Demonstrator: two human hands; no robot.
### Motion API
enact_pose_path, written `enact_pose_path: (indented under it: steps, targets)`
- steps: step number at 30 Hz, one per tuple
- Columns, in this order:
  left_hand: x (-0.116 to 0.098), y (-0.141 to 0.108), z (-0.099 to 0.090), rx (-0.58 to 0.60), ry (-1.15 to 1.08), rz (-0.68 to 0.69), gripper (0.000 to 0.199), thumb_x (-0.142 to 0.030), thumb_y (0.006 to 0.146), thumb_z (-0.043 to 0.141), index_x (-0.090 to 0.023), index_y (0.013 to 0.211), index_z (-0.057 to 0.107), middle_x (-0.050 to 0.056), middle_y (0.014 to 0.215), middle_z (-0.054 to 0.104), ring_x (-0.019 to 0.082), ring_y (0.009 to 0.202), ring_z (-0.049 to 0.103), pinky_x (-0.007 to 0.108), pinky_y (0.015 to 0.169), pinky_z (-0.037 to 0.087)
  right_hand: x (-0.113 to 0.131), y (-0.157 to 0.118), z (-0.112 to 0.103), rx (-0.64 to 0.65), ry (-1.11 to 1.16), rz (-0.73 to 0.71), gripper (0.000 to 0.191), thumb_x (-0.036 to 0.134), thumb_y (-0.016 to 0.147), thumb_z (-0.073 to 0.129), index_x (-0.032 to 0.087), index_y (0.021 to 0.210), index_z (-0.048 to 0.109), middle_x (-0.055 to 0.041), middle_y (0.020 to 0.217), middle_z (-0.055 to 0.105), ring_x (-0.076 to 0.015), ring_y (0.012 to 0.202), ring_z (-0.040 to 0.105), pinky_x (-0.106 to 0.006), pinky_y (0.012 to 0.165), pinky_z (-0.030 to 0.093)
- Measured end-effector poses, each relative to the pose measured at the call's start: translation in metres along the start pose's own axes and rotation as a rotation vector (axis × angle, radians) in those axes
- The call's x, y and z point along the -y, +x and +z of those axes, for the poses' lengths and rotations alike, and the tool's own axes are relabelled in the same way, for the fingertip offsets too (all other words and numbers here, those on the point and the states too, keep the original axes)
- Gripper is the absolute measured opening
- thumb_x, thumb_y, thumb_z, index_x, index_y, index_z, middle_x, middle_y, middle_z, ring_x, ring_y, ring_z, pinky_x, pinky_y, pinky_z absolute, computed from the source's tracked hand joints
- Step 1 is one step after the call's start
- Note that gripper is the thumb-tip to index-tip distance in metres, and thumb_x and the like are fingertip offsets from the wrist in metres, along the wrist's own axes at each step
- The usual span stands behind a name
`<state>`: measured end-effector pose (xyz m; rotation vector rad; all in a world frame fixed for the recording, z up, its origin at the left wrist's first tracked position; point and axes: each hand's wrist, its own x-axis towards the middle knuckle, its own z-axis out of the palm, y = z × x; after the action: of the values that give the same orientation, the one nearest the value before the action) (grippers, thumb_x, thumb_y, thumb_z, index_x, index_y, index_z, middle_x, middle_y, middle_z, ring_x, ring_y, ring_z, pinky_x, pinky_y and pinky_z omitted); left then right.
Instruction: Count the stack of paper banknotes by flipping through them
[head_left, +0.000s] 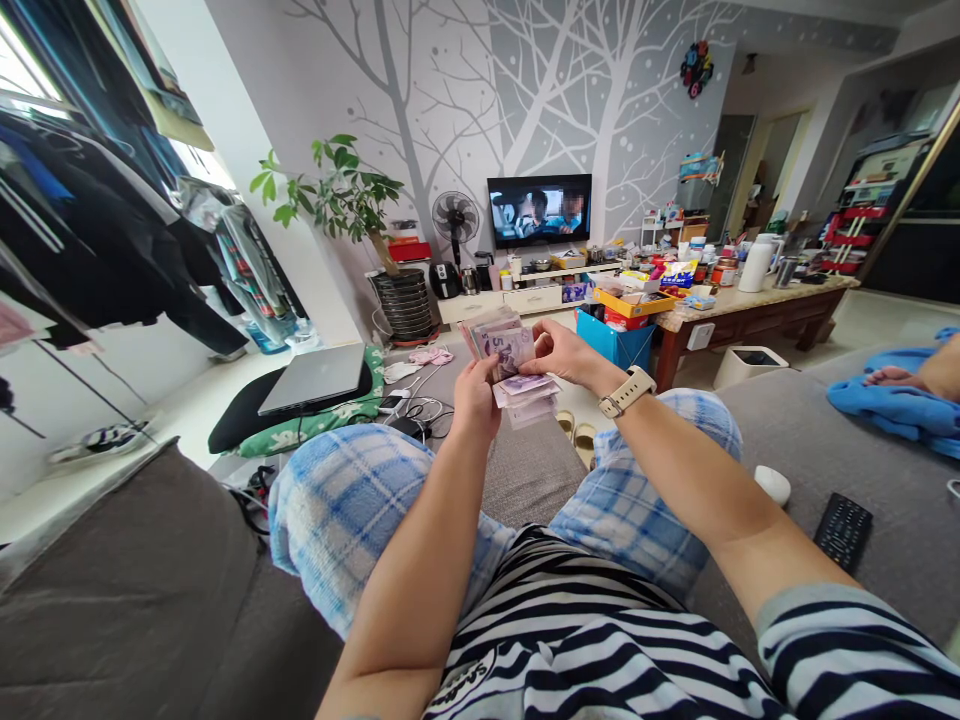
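Striped shirt sleeves (pixel 847 650) fill the bottom of my feed, above a grey fabric sofa (pixel 127 560) that I use as my reference point. Straight ahead of the sofa stands a stone-topped coffee table (pixel 757 295) crowded with packets and jars, and past its left end a grey laptop (pixel 311 378) rests on a green patterned cushion (pixel 322 410). On the sofa seat, plaid pajama shorts (pixel 637 480) cover the person's legs, and a black remote control (pixel 844 530) lies off to the right. The left hand (pixel 476 398) is clenched around a stack of banknotes (pixel 501 345), held up over the knees. The right hand (pixel 559 352), with a beige watch (pixel 626 392) on its wrist, grasps the same notes in a pinch, its fingertips (pixel 531 345) at their upper edge. From here, I read the stack as partly fanned: 1 loose group of lower notes (pixel 525 395) splays apart, while the thicker bunch stays together. I cannot count them at this distance.
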<state>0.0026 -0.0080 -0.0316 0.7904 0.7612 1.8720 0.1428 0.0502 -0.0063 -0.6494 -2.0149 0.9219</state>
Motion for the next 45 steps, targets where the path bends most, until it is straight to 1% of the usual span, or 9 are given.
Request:
enact_pose_path:
  steps: [6, 9, 11, 16, 23, 28, 33, 36, 45]
  targets:
    - [0.004, 0.004, -0.004, -0.025, 0.059, 0.046, 0.023, -0.021, 0.058, 0.065, -0.015, 0.080, 0.062, 0.001, 0.063, 0.063, 0.019, 0.069, 0.064, 0.030, 0.066, 0.048, -0.004, 0.004, 0.001, -0.080, -0.023, -0.017, 0.043, 0.042, 0.059, 0.071, 0.018, 0.087, 0.049, 0.0038, 0.067, 0.053, -0.0105, 0.059, 0.048, -0.022, 0.053, 0.036]
    - [0.004, 0.004, -0.005, -0.016, 0.059, 0.048, 0.023, -0.022, 0.058, 0.066, -0.015, 0.080, 0.062, 0.000, 0.062, 0.062, 0.017, 0.065, 0.062, 0.029, 0.063, 0.047, -0.006, 0.007, 0.000, -0.159, -0.079, -0.050, 0.031, 0.044, 0.067, 0.063, 0.017, 0.074, 0.050, 0.0035, 0.065, 0.049, -0.0097, 0.059, 0.043, -0.023, 0.054, 0.034]
    - [0.004, 0.003, -0.004, -0.011, 0.059, 0.053, 0.022, -0.022, 0.057, 0.066, -0.016, 0.078, 0.062, 0.000, 0.061, 0.061, 0.015, 0.060, 0.060, 0.027, 0.060, 0.046, -0.007, 0.009, -0.001, -0.183, -0.118, -0.082, 0.029, 0.044, 0.071, 0.057, 0.017, 0.066, 0.049, 0.0033, 0.061, 0.046, -0.0097, 0.058, 0.040, -0.023, 0.054, 0.032]
    - [0.004, 0.003, -0.003, -0.034, 0.082, 0.050, 0.023, -0.023, 0.056, 0.067, -0.016, 0.078, 0.062, 0.000, 0.063, 0.061, 0.014, 0.057, 0.057, 0.026, 0.057, 0.044, -0.007, 0.008, -0.002, -0.183, -0.137, -0.088, 0.030, 0.044, 0.075, 0.054, 0.017, 0.063, 0.048, 0.0031, 0.058, 0.045, -0.0101, 0.057, 0.039, -0.024, 0.054, 0.031]
    - [0.006, 0.007, -0.006, -0.050, 0.058, 0.078, 0.024, -0.037, 0.066, 0.062, -0.018, 0.081, 0.060, 0.000, 0.067, 0.060, 0.016, 0.063, 0.059, 0.027, 0.060, 0.044, 0.002, 0.004, 0.000, -0.144, -0.012, -0.157, 0.028, 0.044, 0.075, 0.055, 0.017, 0.068, 0.051, 0.0023, 0.064, 0.048, -0.0109, 0.061, 0.042, -0.024, 0.058, 0.035]
    - [0.008, 0.009, -0.008, -0.012, 0.055, 0.078, 0.027, -0.037, 0.065, 0.063, -0.016, 0.082, 0.061, -0.001, 0.063, 0.058, 0.013, 0.055, 0.055, 0.026, 0.058, 0.044, 0.005, 0.003, 0.001, -0.093, 0.121, -0.192, 0.022, 0.038, 0.072, 0.058, 0.017, 0.075, 0.054, 0.0011, 0.069, 0.053, -0.0111, 0.063, 0.047, -0.025, 0.061, 0.038]
    - [0.008, 0.009, -0.007, -0.024, 0.058, 0.084, 0.027, -0.036, 0.064, 0.064, -0.015, 0.080, 0.060, -0.001, 0.061, 0.058, 0.012, 0.053, 0.053, 0.024, 0.056, 0.043, 0.002, 0.004, 0.002, -0.087, 0.135, -0.174, 0.022, 0.036, 0.073, 0.058, 0.017, 0.082, 0.055, 0.0008, 0.070, 0.055, -0.0115, 0.064, 0.049, -0.025, 0.061, 0.040]
    - [0.008, 0.009, -0.006, -0.015, 0.054, 0.086, 0.026, -0.035, 0.064, 0.063, -0.015, 0.081, 0.061, -0.001, 0.062, 0.058, 0.012, 0.054, 0.054, 0.025, 0.057, 0.043, 0.001, 0.005, 0.001, -0.089, 0.146, -0.185, 0.020, 0.035, 0.073, 0.057, 0.016, 0.080, 0.056, 0.0008, 0.071, 0.056, -0.0113, 0.065, 0.049, -0.025, 0.062, 0.040]
    - [0.008, 0.006, -0.005, -0.003, 0.087, 0.086, 0.015, -0.027, 0.062, 0.061, -0.016, 0.072, 0.059, -0.003, 0.057, 0.054, 0.008, 0.043, 0.043, 0.020, 0.043, 0.032, 0.000, 0.004, 0.001, -0.032, 0.109, -0.165, 0.018, 0.031, 0.070, 0.060, 0.014, 0.068, 0.054, 0.0016, 0.066, 0.054, -0.0111, 0.063, 0.047, -0.025, 0.062, 0.038]
